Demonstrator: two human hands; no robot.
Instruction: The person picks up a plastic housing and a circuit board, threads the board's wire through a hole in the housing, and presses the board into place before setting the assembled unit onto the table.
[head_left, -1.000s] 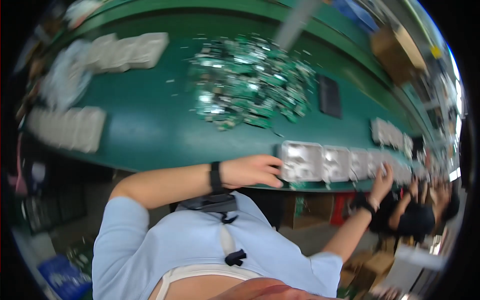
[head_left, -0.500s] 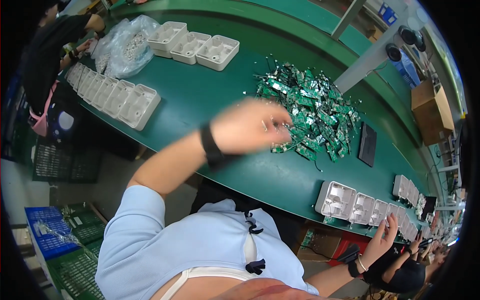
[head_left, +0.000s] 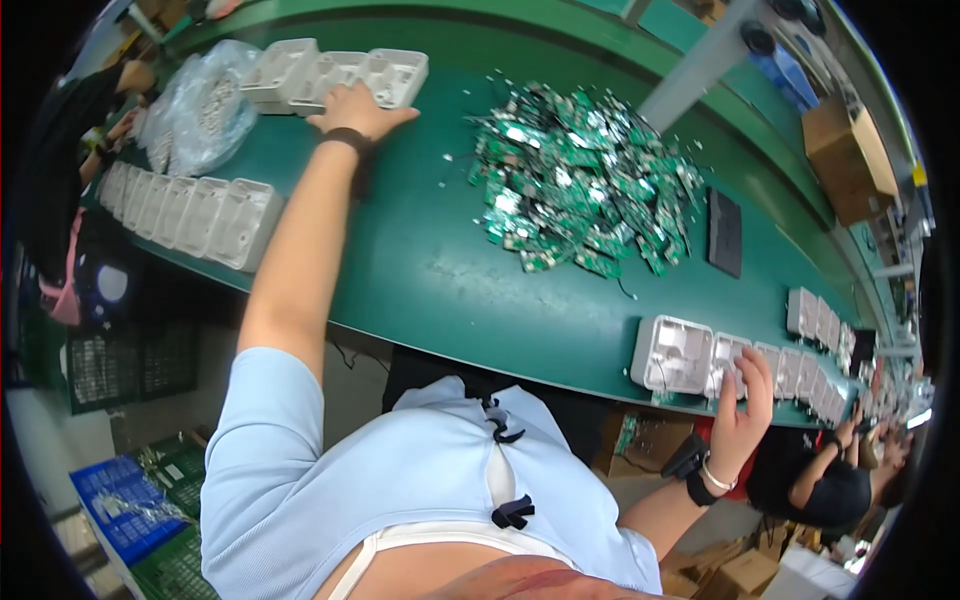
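My left hand reaches across the table, fingers spread and thumb out to the side. Its fingertips lie over the near edge of the back group of white plastic housings; whether they touch is hard to tell. My right hand is raised at the table's front edge, thumb apart from half-bent fingers, with nothing seen in it. Beside it runs a row of white housings with small parts inside. A heap of green circuit boards with black wires lies in the middle of the table.
Another row of white housings stands at the left, near a clear bag of small white parts and a co-worker. A black flat slab lies right of the heap. A grey post rises behind it.
My left hand has swung from beside the heap, leftward and away from me, to the back housings. My right hand has shifted slightly up and left. The whole view has shifted a little.
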